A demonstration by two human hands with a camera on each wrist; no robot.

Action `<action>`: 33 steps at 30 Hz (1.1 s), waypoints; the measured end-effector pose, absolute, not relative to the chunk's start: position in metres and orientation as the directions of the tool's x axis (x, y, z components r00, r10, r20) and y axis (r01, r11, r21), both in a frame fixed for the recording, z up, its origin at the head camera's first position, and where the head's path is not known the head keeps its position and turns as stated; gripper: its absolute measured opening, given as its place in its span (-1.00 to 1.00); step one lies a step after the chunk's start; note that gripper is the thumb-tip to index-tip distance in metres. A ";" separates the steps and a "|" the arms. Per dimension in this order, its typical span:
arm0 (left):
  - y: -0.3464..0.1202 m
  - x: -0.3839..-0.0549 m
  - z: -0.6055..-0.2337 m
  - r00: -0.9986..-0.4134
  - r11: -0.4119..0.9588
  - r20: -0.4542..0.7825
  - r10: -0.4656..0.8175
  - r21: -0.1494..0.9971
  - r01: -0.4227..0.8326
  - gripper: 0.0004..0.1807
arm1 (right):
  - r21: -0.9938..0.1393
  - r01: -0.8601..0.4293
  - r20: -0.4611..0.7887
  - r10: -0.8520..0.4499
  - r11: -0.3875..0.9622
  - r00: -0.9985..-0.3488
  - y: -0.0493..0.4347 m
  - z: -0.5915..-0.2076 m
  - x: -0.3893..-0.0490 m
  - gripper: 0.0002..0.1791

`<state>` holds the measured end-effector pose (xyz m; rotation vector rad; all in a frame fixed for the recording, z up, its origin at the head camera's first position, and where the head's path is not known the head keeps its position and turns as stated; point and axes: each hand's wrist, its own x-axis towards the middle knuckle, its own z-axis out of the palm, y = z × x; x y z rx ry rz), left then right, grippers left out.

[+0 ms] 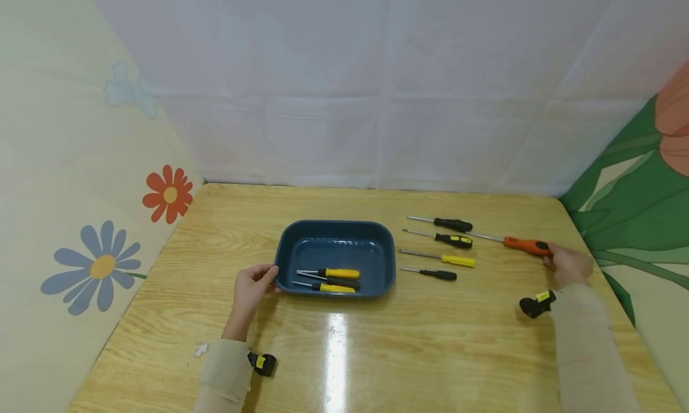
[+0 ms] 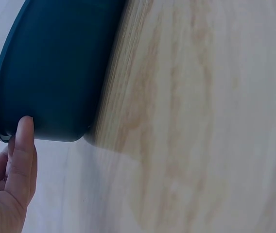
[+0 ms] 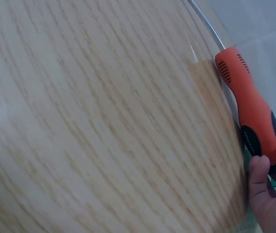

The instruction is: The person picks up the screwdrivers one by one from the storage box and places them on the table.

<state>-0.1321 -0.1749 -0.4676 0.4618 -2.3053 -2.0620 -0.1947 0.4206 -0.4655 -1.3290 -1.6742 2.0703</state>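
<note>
A dark blue rectangular tray sits mid-table, with several screwdrivers inside, two of them with yellow handles. My left hand pinches the tray's left front corner, thumb at the rim and fingers against the outer wall in the left wrist view. Far to the right, my right hand pinches the handle end of a screwdriver with an orange and black handle. Its long metal shaft points left, the tip near the black-handled screwdriver. In the right wrist view the orange handle shows close over the tabletop.
Right of the tray lie a black screwdriver, a black-and-yellow screwdriver, a yellow screwdriver and a small black screwdriver, roughly parallel. A white cloth hangs behind the wooden table; flowered panels flank it.
</note>
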 end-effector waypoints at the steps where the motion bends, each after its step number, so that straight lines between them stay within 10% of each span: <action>1: -0.175 -0.132 -0.468 -0.956 0.086 -0.184 -0.227 0.974 -0.208 -0.75 | -0.851 0.384 -0.524 0.614 -0.357 -0.590 0.421 -0.466 -0.194 -0.84; 17: -0.174 -0.131 -0.464 -0.958 0.097 -0.191 -0.217 0.972 -0.215 -0.75 | -0.846 0.503 -0.485 0.651 -0.177 -0.585 0.418 -0.466 -0.193 -0.58; 23: -0.175 -0.132 -0.464 -0.958 0.100 -0.188 -0.217 0.972 -0.213 -0.75 | -0.854 0.502 -0.455 0.659 -0.134 -0.598 0.417 -0.467 -0.191 -0.89; 33: -0.175 -0.133 -0.465 -0.957 0.097 -0.189 -0.219 0.972 -0.214 -0.75 | -0.888 0.419 -0.436 0.639 -0.191 -0.633 0.414 -0.464 -0.188 -0.86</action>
